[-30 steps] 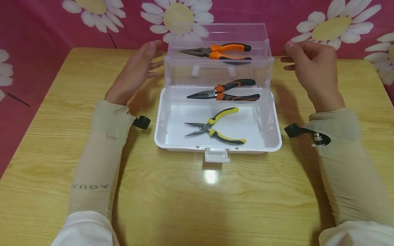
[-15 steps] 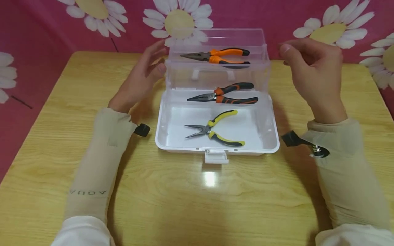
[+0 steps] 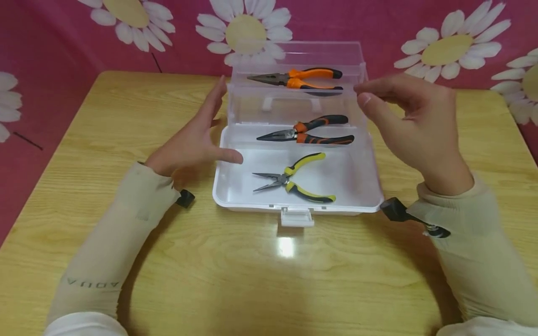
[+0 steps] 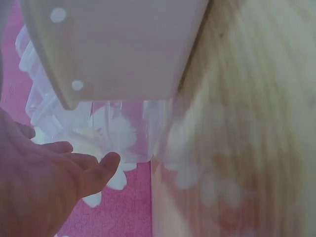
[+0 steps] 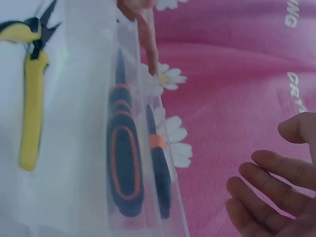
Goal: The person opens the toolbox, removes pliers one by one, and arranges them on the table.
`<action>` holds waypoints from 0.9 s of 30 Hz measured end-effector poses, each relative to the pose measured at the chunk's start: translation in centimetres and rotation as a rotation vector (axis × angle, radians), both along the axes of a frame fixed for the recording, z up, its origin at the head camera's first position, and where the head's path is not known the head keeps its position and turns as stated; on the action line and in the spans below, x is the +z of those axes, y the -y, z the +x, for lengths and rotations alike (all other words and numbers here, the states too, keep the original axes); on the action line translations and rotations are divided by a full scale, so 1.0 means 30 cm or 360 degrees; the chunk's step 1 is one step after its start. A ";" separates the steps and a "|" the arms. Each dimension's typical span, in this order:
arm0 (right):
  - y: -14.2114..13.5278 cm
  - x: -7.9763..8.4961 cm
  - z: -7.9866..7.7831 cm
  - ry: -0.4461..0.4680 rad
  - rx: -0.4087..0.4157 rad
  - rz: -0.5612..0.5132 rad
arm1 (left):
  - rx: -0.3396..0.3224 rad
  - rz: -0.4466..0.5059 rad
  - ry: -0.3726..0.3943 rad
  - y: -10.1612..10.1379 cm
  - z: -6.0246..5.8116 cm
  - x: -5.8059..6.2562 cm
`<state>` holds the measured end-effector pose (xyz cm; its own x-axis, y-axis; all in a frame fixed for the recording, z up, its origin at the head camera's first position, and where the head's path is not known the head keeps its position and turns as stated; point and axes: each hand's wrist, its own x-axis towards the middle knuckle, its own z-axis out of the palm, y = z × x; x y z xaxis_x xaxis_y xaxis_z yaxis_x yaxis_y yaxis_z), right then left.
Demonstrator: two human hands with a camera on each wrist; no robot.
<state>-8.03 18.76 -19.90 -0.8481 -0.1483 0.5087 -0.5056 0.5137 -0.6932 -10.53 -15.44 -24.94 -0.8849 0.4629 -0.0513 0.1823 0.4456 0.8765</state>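
A white toolbox (image 3: 248,206) stands open on the table, its clear stepped trays (image 3: 248,105) raised at the back. Yellow-and-black needle-nose pliers (image 3: 313,194) lie in the base with jaws apart. Black-and-orange pliers (image 3: 323,139) rest in the lower tray, and bright orange pliers (image 3: 311,73) in the upper one. My left hand (image 3: 191,142) is at the box's left side, fingers extended, the thumb overlapping the rim in the head view. My right hand (image 3: 424,128), fingers loosely bent, is beside the upper tray's right end. The right wrist view shows it apart from the trays, holding nothing.
The wooden table (image 3: 269,284) extends in front of the box and to both sides. A pink flowered cloth (image 3: 328,21) hangs behind it. The white latch (image 3: 296,217) sticks out from the box's front edge.
My left hand has spread its thumb away from its fingers and over the box rim. My right hand has moved left and nearer, toward the upper tray's end. The pliers stay in place.
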 end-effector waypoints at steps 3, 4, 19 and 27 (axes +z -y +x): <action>0.001 -0.011 0.021 -0.0041 0.0067 0.0108 | -0.0010 0.0003 0.0026 -0.010 0.016 0.000; 0.001 -0.015 0.026 -0.0066 0.0101 0.0147 | -0.0007 0.0004 0.0034 -0.011 0.023 0.000; 0.043 -0.038 0.081 -0.0169 0.0523 0.0367 | 0.0052 -0.0005 0.0185 0.051 0.039 -0.085; 0.047 -0.044 0.082 -0.0148 0.0577 0.0547 | -0.0031 0.0003 0.0230 0.069 0.039 -0.060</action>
